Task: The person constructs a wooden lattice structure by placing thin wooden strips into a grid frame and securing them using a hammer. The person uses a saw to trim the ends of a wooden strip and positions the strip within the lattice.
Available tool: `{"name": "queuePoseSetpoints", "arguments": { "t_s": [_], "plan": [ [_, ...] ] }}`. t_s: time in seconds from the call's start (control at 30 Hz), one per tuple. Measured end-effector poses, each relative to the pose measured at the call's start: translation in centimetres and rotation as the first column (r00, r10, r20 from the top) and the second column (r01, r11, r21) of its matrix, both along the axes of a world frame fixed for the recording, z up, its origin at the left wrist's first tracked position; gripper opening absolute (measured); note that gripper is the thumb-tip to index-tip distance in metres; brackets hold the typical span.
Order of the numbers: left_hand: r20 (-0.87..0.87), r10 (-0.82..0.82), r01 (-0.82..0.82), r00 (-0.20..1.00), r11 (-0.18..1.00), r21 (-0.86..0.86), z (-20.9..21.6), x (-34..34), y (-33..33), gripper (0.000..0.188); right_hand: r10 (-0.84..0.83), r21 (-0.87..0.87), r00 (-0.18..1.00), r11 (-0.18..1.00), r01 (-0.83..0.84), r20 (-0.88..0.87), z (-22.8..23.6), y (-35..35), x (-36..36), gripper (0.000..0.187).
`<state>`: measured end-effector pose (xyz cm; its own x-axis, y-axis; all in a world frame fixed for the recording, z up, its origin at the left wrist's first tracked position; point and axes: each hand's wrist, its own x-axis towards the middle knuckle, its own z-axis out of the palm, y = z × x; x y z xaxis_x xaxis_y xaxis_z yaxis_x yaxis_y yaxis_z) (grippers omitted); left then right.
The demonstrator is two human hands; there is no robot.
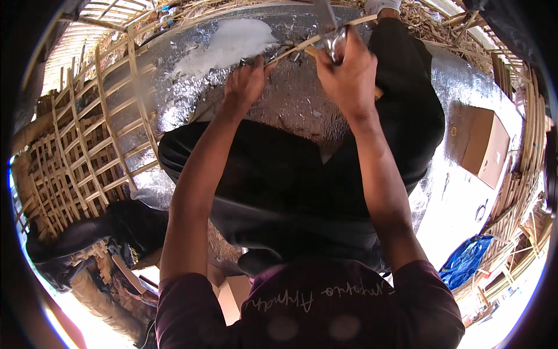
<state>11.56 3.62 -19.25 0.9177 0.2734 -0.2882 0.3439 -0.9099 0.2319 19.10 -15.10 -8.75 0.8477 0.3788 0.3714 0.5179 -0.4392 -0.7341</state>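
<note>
My left hand [247, 84] is closed on the near end of a thin bamboo strip [303, 44], pinched between thumb and fingers. The pale strip slants up and right toward my foot, past my other hand. My right hand [349, 72] is wrapped round the handle of a knife. Its broad grey blade [325, 16] points away from me and crosses the strip. The handle is mostly hidden by my fingers. Both hands are above a silvery foil sheet [296, 113], between my bent legs in black trousers.
A woven bamboo lattice [87, 145] stands to the left. On the right are a cardboard box [488, 145], a blue plastic bag [465, 262] and bundled bamboo strips [511, 203]. Dry straw and stalks [427, 26] lie at the far edge. Small chips dot the foil.
</note>
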Motion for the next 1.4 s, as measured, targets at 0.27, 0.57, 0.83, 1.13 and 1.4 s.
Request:
{"name": "queuePoseSetpoints", "arguments": {
  "t_s": [0.27,0.57,0.83,1.13,1.4],
  "plan": [
    [0.063,-0.016,0.014,0.998,1.000,0.028,0.0,0.3,0.1,0.042,-0.151,-0.561,0.924,0.824,-0.079,-0.351,-9.4,-1.9,-2.9,0.049],
    [0.104,-0.030,0.027,0.994,0.999,0.037,-1.1,-0.3,0.0,0.039,-0.028,-0.116,0.994,0.993,0.016,-0.105,-2.0,-0.2,-1.5,0.029],
    [0.083,-0.009,0.007,0.996,1.000,0.026,-0.3,0.2,0.0,0.041,-0.091,-0.412,0.960,0.911,-0.026,-0.263,-10.3,-2.2,-3.2,0.039],
    [0.172,0.035,-0.038,0.985,0.999,0.016,-1.7,-0.6,0.1,0.039,-0.066,-0.211,0.974,0.977,0.019,-0.217,-2.2,0.5,-2.0,0.041],
    [0.068,0.050,-0.044,0.996,0.995,-0.085,2.2,2.0,-0.8,0.041,-0.167,-0.168,0.896,0.980,0.106,-0.412,-6.1,-3.0,-3.8,0.030]
  ]
}}
